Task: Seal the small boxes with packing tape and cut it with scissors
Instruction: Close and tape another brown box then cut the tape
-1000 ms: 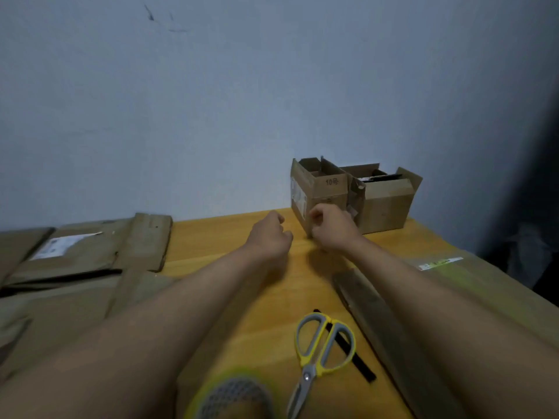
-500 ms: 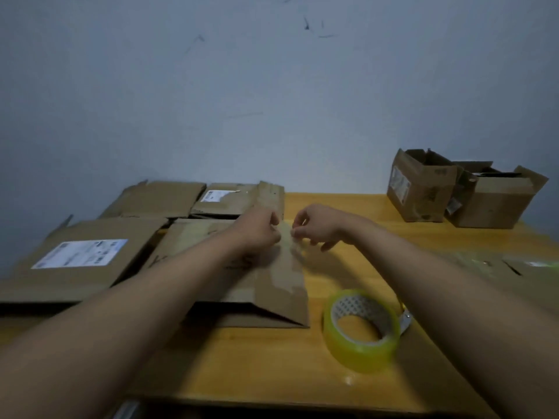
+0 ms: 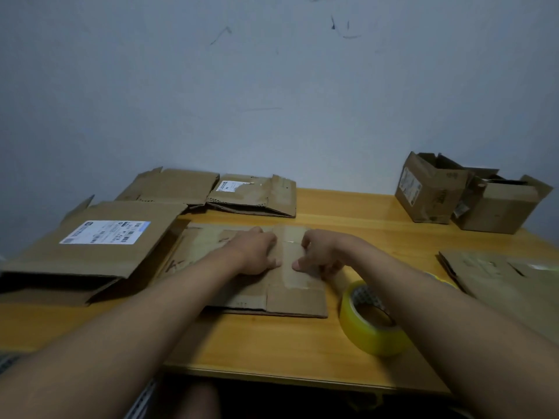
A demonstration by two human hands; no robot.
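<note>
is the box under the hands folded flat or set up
Folded flat: the cardboard box lies as a flat sheet on the table, with both hands on it.

Flattened centre box (image 3: 211,252): dark handwritten mark, reads like "K", at 9 o'clock of left hand.
Shipping labels (image 3: 104,232): print and barcodes too small to read.
Upright boxes (image 3: 432,192): printing illegible.

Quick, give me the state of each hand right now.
Left hand: fingers curled, gripping the flattened box.
Right hand: fingers curled, gripping the same box's flap.
</note>
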